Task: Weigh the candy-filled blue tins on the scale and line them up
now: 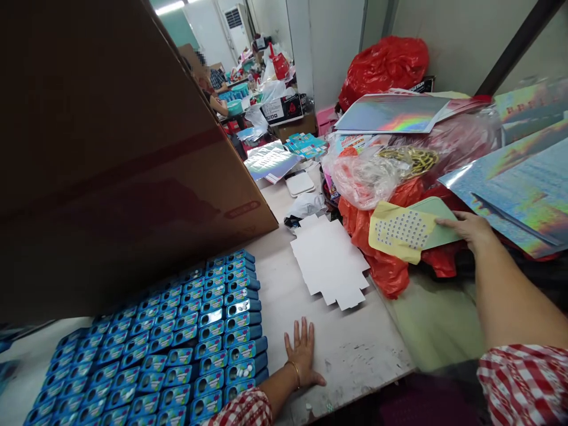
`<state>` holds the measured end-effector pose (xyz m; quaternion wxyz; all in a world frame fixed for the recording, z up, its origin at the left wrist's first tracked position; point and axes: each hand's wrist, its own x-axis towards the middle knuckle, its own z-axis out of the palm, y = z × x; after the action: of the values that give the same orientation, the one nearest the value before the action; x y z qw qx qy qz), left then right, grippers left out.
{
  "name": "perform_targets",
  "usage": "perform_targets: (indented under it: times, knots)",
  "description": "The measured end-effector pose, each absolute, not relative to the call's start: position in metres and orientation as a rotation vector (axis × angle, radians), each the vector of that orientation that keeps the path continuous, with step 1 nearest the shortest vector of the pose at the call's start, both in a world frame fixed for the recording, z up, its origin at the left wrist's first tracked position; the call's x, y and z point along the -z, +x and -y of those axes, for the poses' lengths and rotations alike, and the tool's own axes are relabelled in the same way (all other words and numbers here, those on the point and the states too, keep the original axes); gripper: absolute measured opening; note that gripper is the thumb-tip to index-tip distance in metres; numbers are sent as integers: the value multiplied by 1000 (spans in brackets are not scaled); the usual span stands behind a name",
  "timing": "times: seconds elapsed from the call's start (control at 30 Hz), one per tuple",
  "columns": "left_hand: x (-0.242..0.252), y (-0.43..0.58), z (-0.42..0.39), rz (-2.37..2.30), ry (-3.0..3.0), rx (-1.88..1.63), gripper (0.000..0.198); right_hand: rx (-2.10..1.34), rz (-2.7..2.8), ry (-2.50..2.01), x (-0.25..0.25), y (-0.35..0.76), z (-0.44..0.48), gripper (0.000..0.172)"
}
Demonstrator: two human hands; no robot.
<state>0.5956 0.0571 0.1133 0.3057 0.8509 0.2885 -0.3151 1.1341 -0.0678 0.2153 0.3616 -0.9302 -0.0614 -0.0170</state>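
My left hand [302,355] lies flat and palm down on the white-topped table [355,349], fingers spread, with a gold bangle at the wrist. Just beside it are tight rows of small blue boxes [199,349] with clear round windows. A flat white die-cut card blank [329,260] lies beyond that hand. Off to the right, my right hand [465,228] grips the edge of a yellow-and-green sheet of small plastic eyes [406,231], which rests on red plastic bags. Its thumb is hidden.
A large brown cardboard panel [110,160] stands up at the left, over the blue boxes. Holographic sheets [390,112], a clear plastic bag [364,177] and a red plastic bag [384,65] pile up at the right. A co-worker [213,89] sits at a cluttered bench behind.
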Motion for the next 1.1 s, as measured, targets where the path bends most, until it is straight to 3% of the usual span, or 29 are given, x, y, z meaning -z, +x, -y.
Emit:
perform_targets:
  times: [0.1,0.17,0.37,0.5,0.6,0.67,0.77,0.9,1.0,1.1]
  knots:
    - [-106,597,-55,-787,2295,850,127,-275,205,-2313,-242,1108,64,40]
    - [-101,598,-53,-821,2324,883,129,-203,300,-2386,-264,1090,59,36]
    - [-95,600,-50,-854,2324,887,132,340,764,-2640,-343,1048,54,36]
    - [-95,601,-51,-846,2321,829,133,887,874,-2554,-402,1004,68,39]
    - [-101,603,-53,-829,2300,784,132,998,821,-2435,-438,956,75,43]
    - [-115,605,-58,-832,2207,713,126,889,812,-2305,-451,923,74,43]
    - [-156,605,-72,-890,1823,329,104,419,775,-2052,-449,874,67,45]
    - [-228,576,-99,-466,1311,-207,112,-378,611,-1711,-410,795,51,46]
    - [-263,529,-115,-397,1108,-154,102,-735,460,-1569,-371,725,37,43]
    - [-268,471,-123,-488,1103,-49,112,-897,352,-1467,-338,656,28,39]
